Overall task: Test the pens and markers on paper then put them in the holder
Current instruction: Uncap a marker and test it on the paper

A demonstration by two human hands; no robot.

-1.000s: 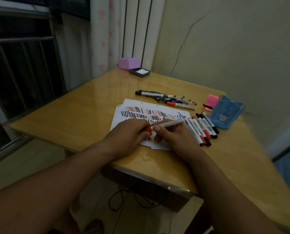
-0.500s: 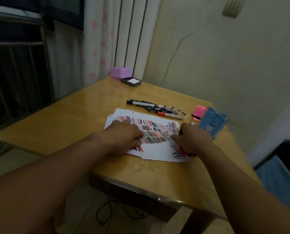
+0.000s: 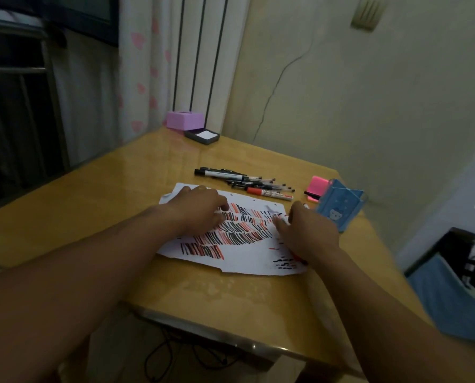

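The tabletop carries everything, and the paper lies in the middle of it, close to the near edge, already thick with short red and black strokes.

My left hand lies on the paper's far left part, knuckles up and fingers bent down onto the sheet, holding it in place. Whether anything is tucked under those fingers I cannot tell. My right hand sits at the paper's right edge, its fingers closed on a marker whose white end juts out past the fingertips, blurred. Its long axis seems to run from under my palm away and to the left, over the strokes.

The blue holder stands just beyond and to the right of that hand, close to it and well apart from the left one. So the right hand is the nearer by far. By my judgement, the marker must swing round to the right and tip upright to go in once it has made its mark.

A pile of pens waits beyond the paper with 1 red marker at its near side, and a pink pad lies behind the holder. Red and black caps show under my right wrist.
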